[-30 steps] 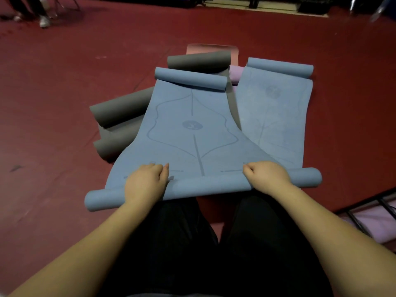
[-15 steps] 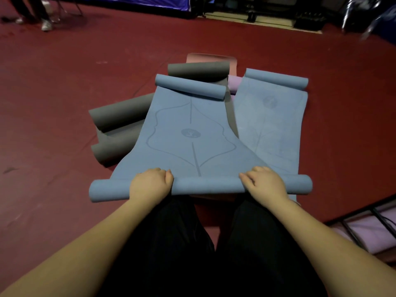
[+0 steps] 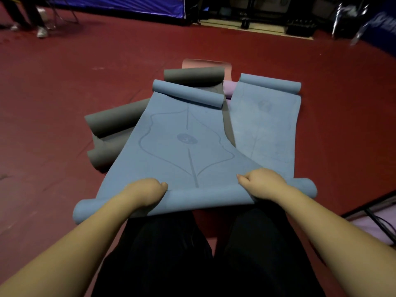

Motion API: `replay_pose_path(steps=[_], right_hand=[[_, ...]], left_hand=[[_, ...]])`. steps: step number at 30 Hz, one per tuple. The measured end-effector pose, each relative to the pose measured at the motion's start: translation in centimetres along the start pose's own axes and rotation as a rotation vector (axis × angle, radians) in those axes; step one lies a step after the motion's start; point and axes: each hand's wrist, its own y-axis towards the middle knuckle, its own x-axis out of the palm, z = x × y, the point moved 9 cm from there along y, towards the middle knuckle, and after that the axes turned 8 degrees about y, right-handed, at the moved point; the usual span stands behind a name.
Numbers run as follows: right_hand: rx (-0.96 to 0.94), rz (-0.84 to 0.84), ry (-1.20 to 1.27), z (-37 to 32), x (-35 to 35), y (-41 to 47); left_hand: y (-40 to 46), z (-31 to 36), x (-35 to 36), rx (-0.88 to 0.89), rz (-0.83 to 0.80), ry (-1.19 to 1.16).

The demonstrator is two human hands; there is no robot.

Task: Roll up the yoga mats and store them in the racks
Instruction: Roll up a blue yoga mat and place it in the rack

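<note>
blue yoga mat (image 3: 182,146) lies centre frame, its rolled end (image 3: 199,199) running left-right across the lower middle. my left hand (image 3: 145,192) and right hand (image 3: 262,182) curl fingers over the roll, evenly spaced. unrolled length stretches toward upper frame, so i'd roll straight that way.

A dark red floor (image 3: 64,86) fills the dim room. At its far edge hangs a blue tarp (image 3: 120,5). Right of the tarp sits dark equipment (image 3: 300,28), blurred.
</note>
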Motion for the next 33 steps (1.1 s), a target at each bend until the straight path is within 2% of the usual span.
replay_pose_path(steps=[3, 6, 11, 15, 20, 26, 31, 33], right_hand=[[0.026, -0.123, -0.028, 0.0, 1.0, -0.2], [0.042, -0.178, -0.027, -0.1, 1.5, 0.1], [0.019, -0.211, 0.022, -0.2, 1.9, 1.1], [-0.026, -0.146, 0.099, 0.3, 1.9, 1.5], [0.004, -0.135, 0.104, 0.9, 1.7, 2.2], [0.011, -0.233, 0.119, 0.5, 2.0, 3.2], [0.034, -0.316, 0.095, 0.2, 2.3, 3.8], [0.036, -0.276, 0.132, 0.2, 2.1, 3.9]], left_hand=[[-0.7, -0.4, 0.6, 0.023, 0.069, 0.002], [-0.8, -0.2, -0.1, 0.061, 0.244, 0.080], [0.2, -0.7, 0.3, -0.002, 0.131, -0.049], [1.1, -0.7, 0.3, -0.007, 0.126, -0.049], [-0.1, 0.1, -0.9, 0.034, 0.333, -0.115], [-4.1, 1.1, -1.8, 0.086, 0.698, 0.030], [-5.7, 1.8, 0.3, 0.126, 0.776, 0.084], [-5.1, 1.5, -0.1, 0.114, 0.801, 0.103]])
